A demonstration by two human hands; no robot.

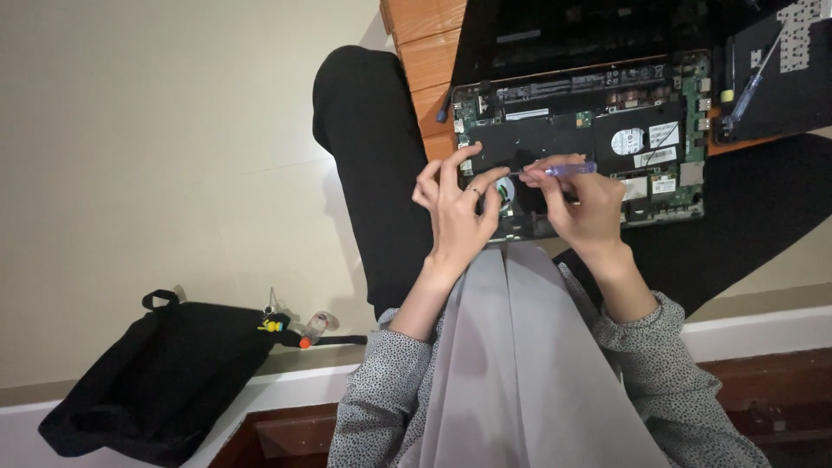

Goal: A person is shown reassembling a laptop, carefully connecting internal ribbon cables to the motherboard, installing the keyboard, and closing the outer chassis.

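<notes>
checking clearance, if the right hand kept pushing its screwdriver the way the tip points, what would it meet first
The right hand aims its purple screwdriver leftward, so it would probably first meet the left hand thumb beside the round fan, though depth is unclear.

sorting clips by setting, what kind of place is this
Probably a room at home, not a workshop: an opened laptop rests on the person's lap, a black bag lies on the plain floor, beside a wooden table.

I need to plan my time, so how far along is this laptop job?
Done: the laptop lies opened, bottom cover off, circuit board exposed. In hand: the right hand holds a purple screwdriver, its tip near the fan, while the left hand steadies that corner. Left: fan and other parts are still in place; a second screwdriver lies unused.
</notes>
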